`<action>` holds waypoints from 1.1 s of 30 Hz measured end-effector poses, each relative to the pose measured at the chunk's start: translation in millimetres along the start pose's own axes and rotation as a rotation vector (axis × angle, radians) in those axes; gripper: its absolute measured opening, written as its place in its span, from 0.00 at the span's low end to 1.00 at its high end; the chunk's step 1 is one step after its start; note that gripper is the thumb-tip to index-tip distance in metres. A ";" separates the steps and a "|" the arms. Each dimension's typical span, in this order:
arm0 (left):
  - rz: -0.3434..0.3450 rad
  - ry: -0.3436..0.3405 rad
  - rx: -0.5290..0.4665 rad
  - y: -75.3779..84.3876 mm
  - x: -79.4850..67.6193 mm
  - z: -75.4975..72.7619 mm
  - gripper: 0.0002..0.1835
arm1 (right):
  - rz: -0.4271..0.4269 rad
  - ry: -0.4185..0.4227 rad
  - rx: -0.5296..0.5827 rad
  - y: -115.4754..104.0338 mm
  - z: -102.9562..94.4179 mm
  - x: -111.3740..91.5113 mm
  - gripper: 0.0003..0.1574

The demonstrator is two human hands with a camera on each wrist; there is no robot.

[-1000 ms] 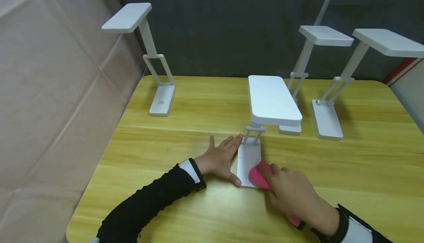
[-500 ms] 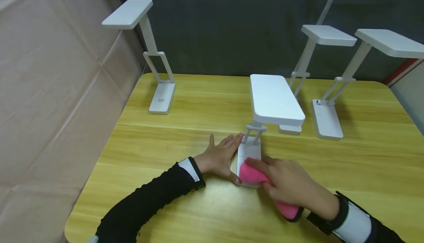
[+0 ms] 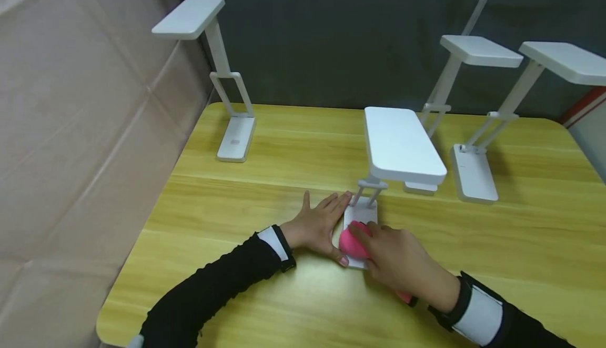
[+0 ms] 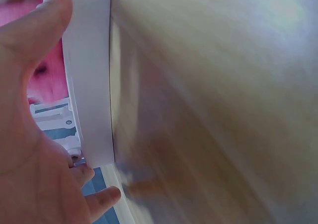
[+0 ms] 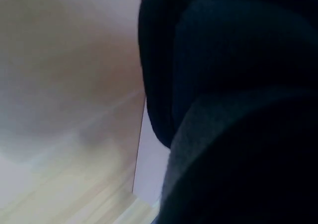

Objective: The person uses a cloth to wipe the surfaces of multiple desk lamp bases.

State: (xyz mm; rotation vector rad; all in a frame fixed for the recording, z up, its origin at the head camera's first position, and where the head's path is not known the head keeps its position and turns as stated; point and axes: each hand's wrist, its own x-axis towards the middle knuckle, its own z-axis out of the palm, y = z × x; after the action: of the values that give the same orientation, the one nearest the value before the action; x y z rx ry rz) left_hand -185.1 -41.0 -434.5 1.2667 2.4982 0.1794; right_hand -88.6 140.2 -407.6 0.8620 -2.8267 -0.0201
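A white folding desk lamp (image 3: 402,142) stands on the table, its flat head over its oblong base (image 3: 361,212). My left hand (image 3: 318,227) lies against the base's left side, fingers spread and thumb at the near end. In the left wrist view, the thumb and fingertips touch the base's side wall (image 4: 92,75). My right hand (image 3: 402,258) holds a pink cloth (image 3: 352,242) with a dark edge and presses it onto the top of the base. Dark fabric (image 5: 238,60) fills much of the right wrist view, hiding that hand there.
Another white lamp (image 3: 236,135) stands at the back left. Two more, a nearer lamp (image 3: 475,174) and a partly hidden lamp (image 3: 480,50), stand at the right. A pale draped wall (image 3: 85,153) borders the wooden table (image 3: 227,306); a dark panel (image 3: 322,37) stands behind.
My right hand has slid the pink cloth left and slightly up over the lamp's base. The left hand stays against the base. The whole head view has shifted a little.
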 end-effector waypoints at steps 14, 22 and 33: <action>0.017 0.011 0.012 -1.2 3.8 -2.2 0.70 | -0.030 -0.054 0.247 0.8 -11.3 -45.5 0.40; -0.001 0.009 0.010 -4.0 7.6 -5.2 0.70 | -0.075 0.024 0.243 3.5 -14.5 -65.1 0.46; -0.039 0.007 -0.019 -24.9 42.1 -19.0 0.70 | -0.032 -0.142 0.263 7.1 -20.4 -78.6 0.46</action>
State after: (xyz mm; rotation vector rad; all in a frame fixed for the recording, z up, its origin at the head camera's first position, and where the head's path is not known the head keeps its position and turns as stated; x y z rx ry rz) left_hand -233.7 -21.3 -433.1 1.2104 2.5188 0.1979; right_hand -24.8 190.5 -400.7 0.9944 -2.9927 0.3047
